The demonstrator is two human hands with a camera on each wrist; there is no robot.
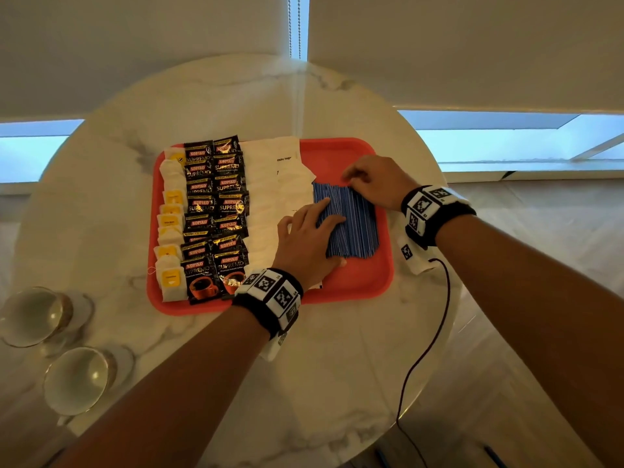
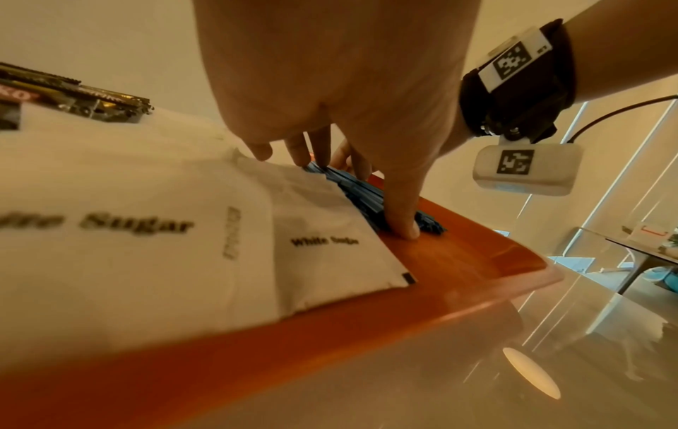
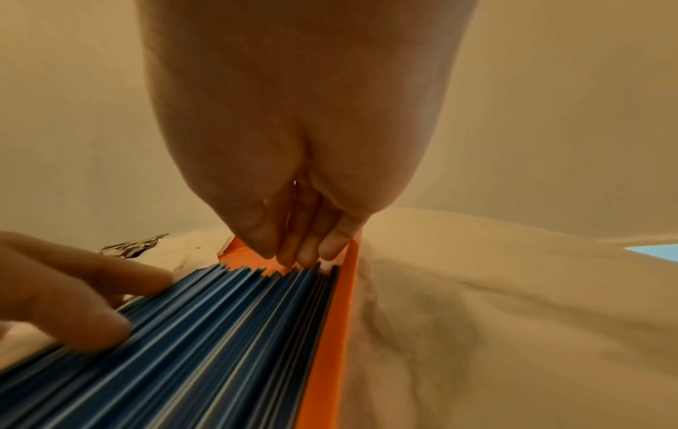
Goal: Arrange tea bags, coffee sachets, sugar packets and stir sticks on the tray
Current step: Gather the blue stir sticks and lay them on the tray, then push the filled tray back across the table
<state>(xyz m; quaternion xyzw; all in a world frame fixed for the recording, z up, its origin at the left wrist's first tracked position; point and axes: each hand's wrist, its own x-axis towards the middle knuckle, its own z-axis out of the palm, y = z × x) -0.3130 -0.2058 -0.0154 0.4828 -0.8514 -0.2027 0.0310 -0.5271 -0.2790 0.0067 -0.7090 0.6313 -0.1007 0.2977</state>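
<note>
At centre right of the head view, the flat left hand (image 1: 305,238) presses the bundle of blue plastic stir sticks (image 1: 351,224) onto the red plastic tray (image 1: 358,282), while the right hand's (image 1: 374,182) curled fingertips (image 3: 308,255) nudge their far ends, probably squaring them; neither grip clamps anything

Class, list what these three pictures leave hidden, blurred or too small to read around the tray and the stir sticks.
- Head view: the left hand covers part of the stir sticks and sugar packets.
- Head view: print on the tea bags is too small.
- Left wrist view: nearest sugar packet lettering blurred.
- Right wrist view: right hand hides its own fingertips' contact with the sticks.
</note>
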